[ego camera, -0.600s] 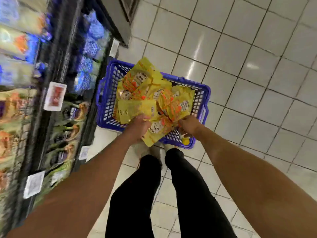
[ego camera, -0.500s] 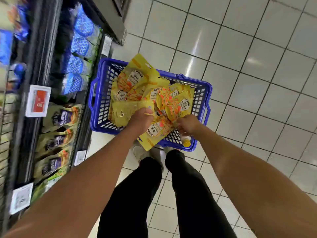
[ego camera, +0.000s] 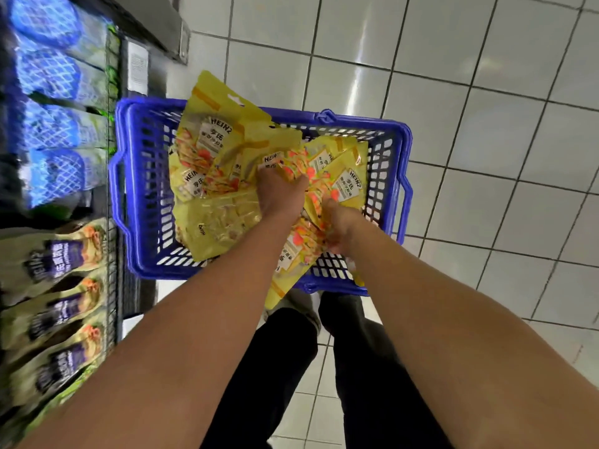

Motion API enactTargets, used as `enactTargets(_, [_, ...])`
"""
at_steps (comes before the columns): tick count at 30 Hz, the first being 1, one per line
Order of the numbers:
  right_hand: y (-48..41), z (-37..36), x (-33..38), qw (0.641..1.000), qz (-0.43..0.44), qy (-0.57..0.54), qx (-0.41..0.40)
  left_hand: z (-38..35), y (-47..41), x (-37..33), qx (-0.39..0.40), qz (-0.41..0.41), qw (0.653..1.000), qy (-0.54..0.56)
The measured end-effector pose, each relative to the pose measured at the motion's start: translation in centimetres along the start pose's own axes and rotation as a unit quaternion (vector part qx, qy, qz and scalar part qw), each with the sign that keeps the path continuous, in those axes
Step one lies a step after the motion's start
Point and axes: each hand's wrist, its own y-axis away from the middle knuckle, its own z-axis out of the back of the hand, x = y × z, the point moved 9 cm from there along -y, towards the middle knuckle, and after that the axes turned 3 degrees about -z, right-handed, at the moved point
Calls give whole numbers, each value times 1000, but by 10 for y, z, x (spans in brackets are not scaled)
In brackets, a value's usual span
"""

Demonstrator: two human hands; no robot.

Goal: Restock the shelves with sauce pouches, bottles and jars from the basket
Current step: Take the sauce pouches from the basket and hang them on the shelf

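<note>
A blue plastic basket (ego camera: 146,189) stands on the tiled floor in front of my feet. It is piled with several yellow Heinz sauce pouches (ego camera: 214,137), some sticking up over the far rim. My left hand (ego camera: 280,194) is in the middle of the pile, its fingers curled into a bunch of pouches. Just to its right, near the basket's front edge, my right hand (ego camera: 340,230) grips another bunch of yellow pouches (ego camera: 301,251) that hangs over the front rim. Fingertips of both hands are hidden among the pouches.
The shelf unit runs along the left, right beside the basket. It holds blue-netted packs (ego camera: 48,72) at the top and green pouches with purple labels (ego camera: 61,254) lower down. A white price tag (ego camera: 137,68) hangs on the shelf edge. White floor tiles (ego camera: 486,157) spread to the right.
My left hand has moved forward from the near side of the pile to its middle. My right hand stays on its bunch near the front rim. The view has dropped closer to the basket.
</note>
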Motion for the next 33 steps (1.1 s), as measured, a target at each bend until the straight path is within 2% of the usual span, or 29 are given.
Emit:
enactTargets(3, [-9,-9,-5,998,-42,-36,-6,-7,-1,4,-37,9,999,12])
enactTargets(7, [-22,-13,-7,997,-60,-53,0,-16,-7,5,-36,4,998,-57])
enactTargets(10, [-24,-9,-10,997,-57,-49,-9,-18,-9,7,-39,-8,997,-61])
enactTargets(13, [-19,5,-16,995,-48,-61,-55,-24,-2,8,-20,-31,999,-23])
enactTargets(19, [-3,8,-24,995,-15,-96,-20,-15,17,13,24,-67,997,5])
enactTargets(24, [26,15,-48,996,-21,-80,43,8,38,25,92,-41,988,118])
enactTargets(30, [95,27,-54,992,68,-85,59,37,99,39,189,18,950,248])
enactTargets(33, [149,13,-46,972,138,-137,134,66,136,37,189,14,934,302])
